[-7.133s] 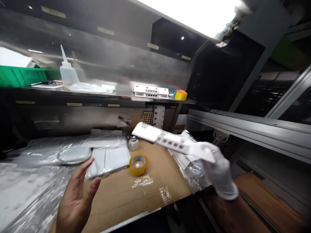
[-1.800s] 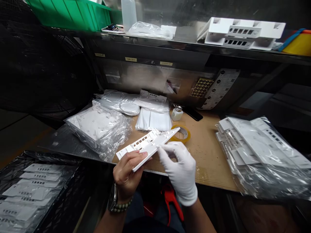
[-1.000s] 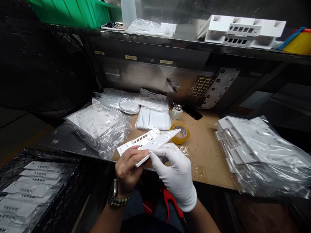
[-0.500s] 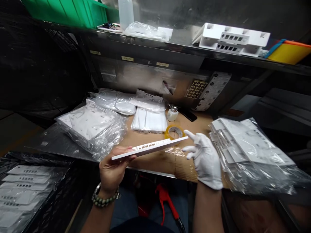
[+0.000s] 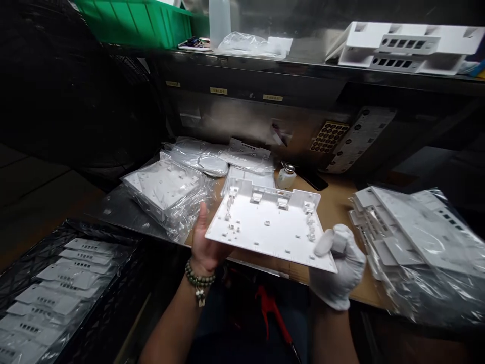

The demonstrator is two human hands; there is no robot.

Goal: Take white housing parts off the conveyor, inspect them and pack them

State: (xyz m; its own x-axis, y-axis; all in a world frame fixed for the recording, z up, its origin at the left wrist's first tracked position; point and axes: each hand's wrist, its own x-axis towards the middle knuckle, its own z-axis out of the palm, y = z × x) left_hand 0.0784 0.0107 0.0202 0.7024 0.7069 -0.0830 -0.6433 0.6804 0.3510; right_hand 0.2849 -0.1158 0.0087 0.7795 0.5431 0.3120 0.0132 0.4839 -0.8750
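Note:
A white plastic housing panel (image 5: 265, 230) is held up over the front of the bench, its inner face with clips and small posts toward me. My left hand (image 5: 207, 245), bare with a bead bracelet, supports the left end from below; its thumb sticks up beside the edge and the fingers are hidden underneath. In a white glove, my right hand (image 5: 339, 265) grips the right front corner, thumb on the inner face. Behind the panel are a small white dispenser bottle (image 5: 286, 177) and bagged white parts (image 5: 248, 156).
Plastic-wrapped white panels are piled left (image 5: 164, 184) and right (image 5: 413, 237) on the bench. A black crate (image 5: 125, 253) of bagged panels stands low at left. Overhead, a shelf (image 5: 242, 60) carries a green bin (image 5: 140, 23) and white housings (image 5: 409, 48). A red-handled tool (image 5: 275, 313) hangs below.
The panel has turned from edge-on to showing its inner face. My right hand, apart from it before, now grips its right corner. The view has swung left.

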